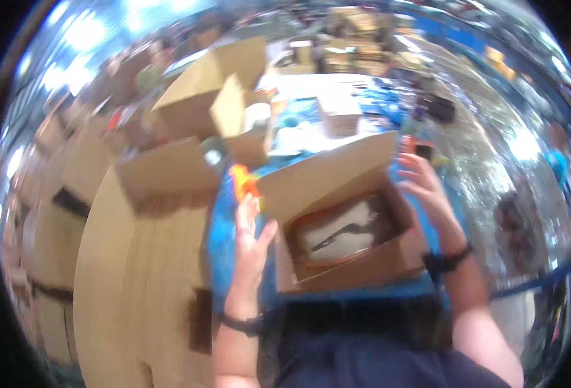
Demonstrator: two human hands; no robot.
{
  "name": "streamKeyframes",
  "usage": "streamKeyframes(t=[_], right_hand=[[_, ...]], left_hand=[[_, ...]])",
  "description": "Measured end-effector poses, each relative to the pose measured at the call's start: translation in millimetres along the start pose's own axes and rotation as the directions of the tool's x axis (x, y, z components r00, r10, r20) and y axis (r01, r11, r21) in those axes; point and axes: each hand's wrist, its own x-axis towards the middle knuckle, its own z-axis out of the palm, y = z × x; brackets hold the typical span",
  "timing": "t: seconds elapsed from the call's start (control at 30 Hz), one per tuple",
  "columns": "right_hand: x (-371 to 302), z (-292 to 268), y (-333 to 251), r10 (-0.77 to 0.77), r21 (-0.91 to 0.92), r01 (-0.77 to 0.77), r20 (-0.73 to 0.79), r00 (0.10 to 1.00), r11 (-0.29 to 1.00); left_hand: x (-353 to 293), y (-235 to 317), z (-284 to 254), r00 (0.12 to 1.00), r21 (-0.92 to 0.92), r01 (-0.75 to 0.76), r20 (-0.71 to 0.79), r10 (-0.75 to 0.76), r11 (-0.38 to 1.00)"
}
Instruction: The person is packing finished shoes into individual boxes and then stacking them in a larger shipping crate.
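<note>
An open cardboard box (356, 275) stands in front of me with its far flap raised. Inside it lies a whitish item with a dark strip across it (343, 239), too blurred to name. To the left of the box is my left hand (253, 229), thumb spread from the stretched fingers. A bright orange object (241, 180) sits just beyond those fingertips; whether they touch is unclear, and its kind is blurred. My right hand (426, 187) is raised by the box's right far corner, fingers apart, holding nothing.
A blue-covered table (224, 239) bears the box. Large cardboard pieces (156, 278) fill the left side, and more open boxes (191, 110) stand behind. Farther back are a stack of pale sheets (339, 115) and blue packets (384, 100). Shiny clear plastic (486, 168) spreads on the right.
</note>
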Motion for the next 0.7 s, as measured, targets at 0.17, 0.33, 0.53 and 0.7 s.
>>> streamKeyframes(t=[0.17, 0.33, 0.53, 0.7], right_hand=[[-8, -13, 36, -0.012, -0.027, 0.014, 0.077, 0.997, 1.0], [-26, 7, -8, -0.103, -0.576, 0.452, 0.535, 0.838, 0.682], [-37, 11, -13, -0.021, -0.634, 0.595, 0.675, 0.737, 0.494], [-26, -17, 1, -0.303, -0.381, 0.531, 0.516, 0.801, 0.757]], left_hand=[[-11, -6, 13, 0.803, 0.61, -0.562, 0.241, 0.545, 0.559], [-9, 44, 10, 0.778, 0.673, -0.548, 0.628, 0.009, 0.496], [-19, 46, 41, 0.732, 0.73, -0.61, 0.668, -0.136, 0.308], [-1, 73, 28, 0.659, 0.679, -0.605, 0.72, -0.217, 0.416]])
